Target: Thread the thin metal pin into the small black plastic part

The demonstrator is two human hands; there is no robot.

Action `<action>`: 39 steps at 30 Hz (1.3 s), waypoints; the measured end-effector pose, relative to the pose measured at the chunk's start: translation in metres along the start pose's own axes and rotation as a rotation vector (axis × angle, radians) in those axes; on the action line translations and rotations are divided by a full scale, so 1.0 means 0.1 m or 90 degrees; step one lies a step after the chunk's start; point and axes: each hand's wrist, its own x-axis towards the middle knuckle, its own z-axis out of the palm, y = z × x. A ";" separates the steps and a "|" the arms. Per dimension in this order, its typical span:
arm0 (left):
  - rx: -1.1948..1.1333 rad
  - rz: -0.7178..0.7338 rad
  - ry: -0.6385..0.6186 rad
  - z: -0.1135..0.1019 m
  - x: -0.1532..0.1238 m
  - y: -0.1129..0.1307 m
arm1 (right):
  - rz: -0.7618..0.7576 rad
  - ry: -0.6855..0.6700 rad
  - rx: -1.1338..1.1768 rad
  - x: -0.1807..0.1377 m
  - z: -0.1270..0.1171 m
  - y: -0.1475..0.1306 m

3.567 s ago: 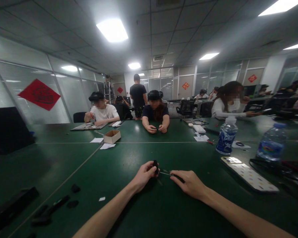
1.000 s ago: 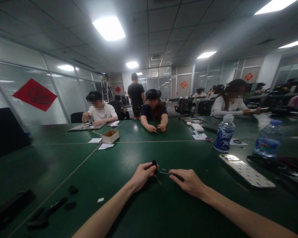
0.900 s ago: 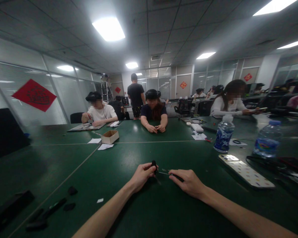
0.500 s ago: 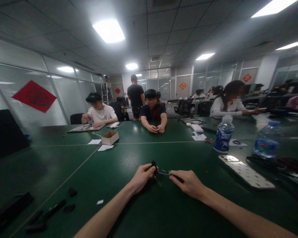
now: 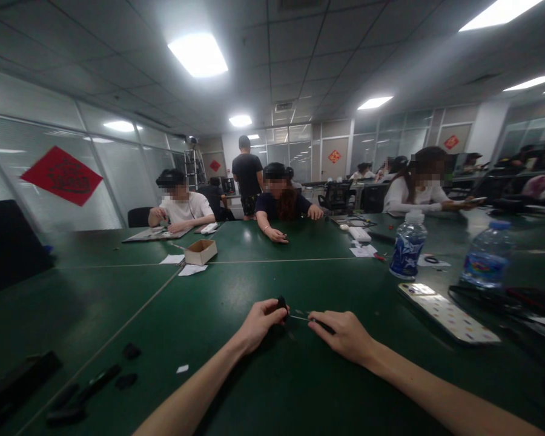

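Note:
Closed around a small black part, my left hand sits just above the green table. My right hand grips the dark handle of a screwdriver. Its thin metal shaft points left and its tip reaches the black part; whether it sits in a screw cannot be made out. Several black pieces lie on the table to the left of my left forearm, with a small white scrap beside them.
To the right are a patterned phone, a blue-labelled bottle and a water bottle, with dark cables behind the phone. A small cardboard box stands ahead on the left. Other people sit across the table.
My hands and the screwdriver stay almost where they were. Across the table, a seated person has parted their hands, one reaching out to the right side.

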 end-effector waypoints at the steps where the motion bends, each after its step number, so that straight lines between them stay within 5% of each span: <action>1: 0.003 0.001 0.001 0.00 0.00 0.00 | 0.000 0.000 -0.001 0.00 0.00 0.00; 39: 0.028 -0.012 -0.009 0.01 -0.05 0.03 | -0.004 -0.043 0.046 0.02 -0.02 0.01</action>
